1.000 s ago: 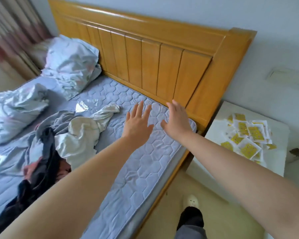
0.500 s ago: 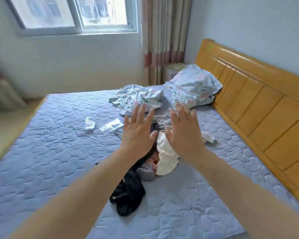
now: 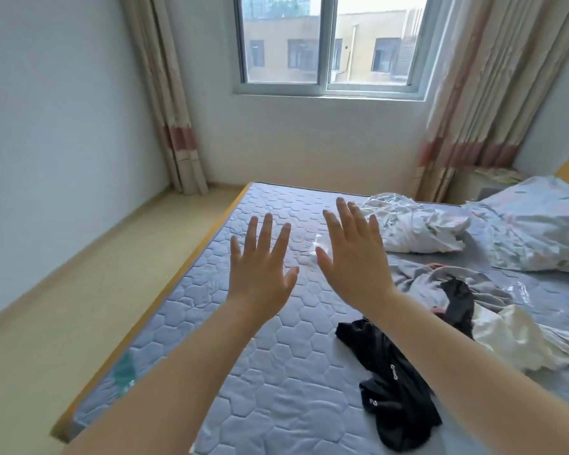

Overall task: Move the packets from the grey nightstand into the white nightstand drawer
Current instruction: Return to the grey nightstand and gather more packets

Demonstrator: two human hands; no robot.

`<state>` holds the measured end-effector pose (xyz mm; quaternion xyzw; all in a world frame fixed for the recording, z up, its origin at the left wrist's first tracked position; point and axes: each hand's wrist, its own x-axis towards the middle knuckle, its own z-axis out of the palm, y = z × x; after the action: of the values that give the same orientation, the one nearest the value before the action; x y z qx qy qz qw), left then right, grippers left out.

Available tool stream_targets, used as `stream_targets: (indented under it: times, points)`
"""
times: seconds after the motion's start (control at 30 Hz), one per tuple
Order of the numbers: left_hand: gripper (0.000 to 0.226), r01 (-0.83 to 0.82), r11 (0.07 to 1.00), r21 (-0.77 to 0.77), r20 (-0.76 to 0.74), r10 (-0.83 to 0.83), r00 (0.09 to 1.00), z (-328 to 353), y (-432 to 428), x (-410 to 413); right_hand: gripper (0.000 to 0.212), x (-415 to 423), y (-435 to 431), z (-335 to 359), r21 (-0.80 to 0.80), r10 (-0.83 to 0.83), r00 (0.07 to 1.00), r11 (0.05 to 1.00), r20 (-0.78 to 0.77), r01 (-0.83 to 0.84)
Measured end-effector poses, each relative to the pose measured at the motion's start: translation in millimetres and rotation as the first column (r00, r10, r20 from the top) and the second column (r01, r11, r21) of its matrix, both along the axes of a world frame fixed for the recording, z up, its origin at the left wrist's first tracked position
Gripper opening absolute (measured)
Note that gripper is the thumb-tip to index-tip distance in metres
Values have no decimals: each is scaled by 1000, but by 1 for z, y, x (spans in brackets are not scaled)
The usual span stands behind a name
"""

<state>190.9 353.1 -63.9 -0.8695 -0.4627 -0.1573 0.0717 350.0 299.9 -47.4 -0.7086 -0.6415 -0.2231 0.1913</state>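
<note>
– Bedroom first: bare floor [image 3: 63,307] on the left, a curtain [image 3: 171,110] in the corner, a window [image 3: 329,44] in the far wall, and the quilted mattress [image 3: 260,372] filling the middle. Where are the hands?

– Both are raised over the mattress, backs to the camera. The left hand [image 3: 260,274] has its fingers straight and spread and holds nothing. The right hand [image 3: 352,257], just beside it, is the same: empty and touching nothing.

– And to the right of them?

– A black garment [image 3: 395,382] lies on the mattress, with a crumpled sheet [image 3: 418,224] beyond it and then a pillow [image 3: 539,224]. Past the bed's far corner, below the right-hand curtain, is a low grey piece that I take for the grey nightstand [image 3: 486,192].

– Packets?

– Pale yellowish flat things lie on its top. They are probably the packets [image 3: 498,174], though too small to be sure. They are well apart from both hands, across the bed. The white nightstand drawer is out of view.

– How would they handle?

– My guess is thin, light and bendy, perhaps slick-faced, so a flat press would only skid them about. Better to pinch an edge between thumb and fingers, or sweep several into a stack and grip it across the short side. Breakage seems unlikely. The real risk is loose ones slipping out on the way round the bed.
</note>
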Motion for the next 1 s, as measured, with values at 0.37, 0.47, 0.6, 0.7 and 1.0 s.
stream_targets:
  times: [0.37, 0.47, 0.6, 0.7, 1.0]
  points:
    - [81, -196, 980, -26, 15, 196, 980, 12, 127, -270, 62, -252, 161, 9, -57, 212, 977, 976, -1, -211]
    - [77, -261, 965, -26, -5, 261, 965, 2, 164, -329, 62, -299, 213, 3, -80, 252, 968, 965, 3, -251]
    - [69, -303, 953, 11, -87, 302, 949, 1, 226, -402, 64, -366, 289, -5, -64, 290, 957, 955, 16, -288]
    - [70, -316, 948, 49, -171, 320, 932, 13, 295, -445, 67, -412, 355, -5, -43, 287, 958, 957, -9, -287]
    - [69, -266, 963, 49, -207, 270, 940, 33, 488, -573, 70, -542, 546, 5, -131, 239, 968, 960, -70, -247]
